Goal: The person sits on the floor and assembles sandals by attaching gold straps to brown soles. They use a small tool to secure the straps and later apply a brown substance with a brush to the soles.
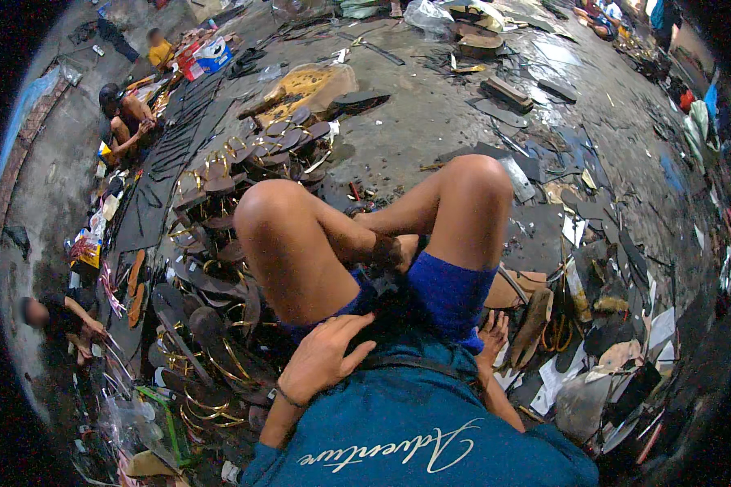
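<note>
head view, left hand on thigh

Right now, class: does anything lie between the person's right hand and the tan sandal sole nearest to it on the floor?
Nothing visible does. The right hand rests low beside the blue shorts, and the tan sandal sole lies just to its right on the floor, with only a narrow gap between them. The left hand rests on the thigh, holding nothing.

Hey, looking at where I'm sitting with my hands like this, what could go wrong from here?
Your right hand is down among loose soles and scraps, so a sharp offcut might nick it. Your left hand is empty on your thigh, with sandals crowding that side; shifting could scatter them.
</note>
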The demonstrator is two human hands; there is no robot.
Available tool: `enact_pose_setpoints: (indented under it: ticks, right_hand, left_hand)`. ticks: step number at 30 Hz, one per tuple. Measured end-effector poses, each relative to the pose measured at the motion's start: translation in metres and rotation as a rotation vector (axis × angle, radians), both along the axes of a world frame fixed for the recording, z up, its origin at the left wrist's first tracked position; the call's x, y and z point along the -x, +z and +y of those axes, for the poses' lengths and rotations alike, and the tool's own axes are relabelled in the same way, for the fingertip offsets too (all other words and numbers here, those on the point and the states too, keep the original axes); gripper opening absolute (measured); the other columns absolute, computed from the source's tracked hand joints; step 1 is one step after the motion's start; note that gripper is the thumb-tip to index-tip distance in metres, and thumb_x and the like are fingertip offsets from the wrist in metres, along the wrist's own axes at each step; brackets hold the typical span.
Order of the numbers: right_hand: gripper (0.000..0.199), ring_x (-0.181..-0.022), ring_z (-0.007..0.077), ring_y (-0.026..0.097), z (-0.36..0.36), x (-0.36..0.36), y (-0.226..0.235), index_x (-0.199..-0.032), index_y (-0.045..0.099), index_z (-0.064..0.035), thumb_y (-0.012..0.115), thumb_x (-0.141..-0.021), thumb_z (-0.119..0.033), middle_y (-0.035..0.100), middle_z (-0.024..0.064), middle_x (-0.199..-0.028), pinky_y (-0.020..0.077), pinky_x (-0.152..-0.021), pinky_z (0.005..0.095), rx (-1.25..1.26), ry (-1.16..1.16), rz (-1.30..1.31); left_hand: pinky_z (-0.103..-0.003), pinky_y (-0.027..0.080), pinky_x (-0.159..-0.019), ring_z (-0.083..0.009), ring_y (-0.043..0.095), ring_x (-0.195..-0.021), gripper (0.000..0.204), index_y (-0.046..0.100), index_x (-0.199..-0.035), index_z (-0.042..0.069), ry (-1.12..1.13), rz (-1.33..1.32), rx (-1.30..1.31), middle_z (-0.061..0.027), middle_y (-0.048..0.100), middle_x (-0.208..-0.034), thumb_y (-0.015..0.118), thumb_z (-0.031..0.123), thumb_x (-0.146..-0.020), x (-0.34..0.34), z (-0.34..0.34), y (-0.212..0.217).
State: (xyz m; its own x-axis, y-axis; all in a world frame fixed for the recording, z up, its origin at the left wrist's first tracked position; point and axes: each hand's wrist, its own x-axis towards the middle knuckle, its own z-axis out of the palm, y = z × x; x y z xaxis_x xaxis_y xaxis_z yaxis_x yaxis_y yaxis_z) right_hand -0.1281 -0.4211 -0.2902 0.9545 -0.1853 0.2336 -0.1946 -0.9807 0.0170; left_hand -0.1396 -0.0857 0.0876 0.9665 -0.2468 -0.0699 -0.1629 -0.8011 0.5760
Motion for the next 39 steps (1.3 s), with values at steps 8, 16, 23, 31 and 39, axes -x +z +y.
enact_pose_setpoints:
  ticks: [8,16,23,31,39]
  right_hand:
    - [0.047,-0.136,0.0263,0.036,0.005,-0.023,0.005,-0.139,0.042,-0.0180,0.043,-0.094,-0.034,0.041,0.0076,-0.146,0.0213,-0.112,0.0423,0.365,0.175,-0.099]
    - [0.057,-0.128,0.0311,0.042,0.046,-0.131,0.366,-0.139,0.041,-0.0135,0.055,-0.085,-0.028,0.043,0.0122,-0.142,0.0314,-0.107,0.0433,-0.436,0.409,0.895]
    - [0.064,-0.123,0.0343,0.047,0.113,-0.185,0.477,-0.138,0.041,-0.0104,0.062,-0.080,-0.024,0.045,0.0153,-0.138,0.0380,-0.103,0.0438,-0.526,0.378,1.043]
    - [0.061,-0.121,0.0347,0.048,0.119,-0.200,0.355,-0.136,0.043,-0.0096,0.062,-0.079,-0.023,0.046,0.0160,-0.134,0.0391,-0.101,0.0434,-0.614,0.294,0.692]
    - [0.059,-0.118,0.0351,0.049,0.096,-0.278,0.335,-0.134,0.044,-0.0088,0.062,-0.079,-0.021,0.047,0.0166,-0.130,0.0402,-0.099,0.0431,-0.524,0.184,0.607]
  left_hand:
    - [-0.038,0.053,-0.084,-0.0323,0.064,-0.099,0.043,0.060,-0.118,0.003,-0.040,-0.270,0.015,-0.0159,0.064,-0.111,0.073,0.018,-0.081,-0.037,0.008,0.088]
    - [-0.032,0.053,-0.077,-0.0192,0.068,-0.087,0.024,0.067,-0.108,0.004,0.330,-0.654,0.076,-0.0128,0.070,-0.097,0.064,0.014,-0.087,-0.208,0.055,0.152]
    - [-0.039,0.051,-0.083,-0.0333,0.066,-0.091,0.035,0.065,-0.109,0.002,-0.038,-0.323,-0.203,-0.0180,0.069,-0.100,0.063,0.025,-0.083,-0.456,0.131,0.030]
    - [-0.044,0.053,-0.087,-0.0350,0.065,-0.099,0.034,0.068,-0.110,0.008,-0.142,0.053,-0.524,-0.0192,0.068,-0.104,0.066,0.018,-0.077,-0.575,0.167,-0.200]
    - [-0.050,0.039,-0.105,-0.0403,0.029,-0.138,0.048,0.060,-0.120,0.011,0.040,-0.027,-0.741,-0.0230,0.029,-0.150,0.071,0.019,-0.074,-0.667,0.176,-0.260]
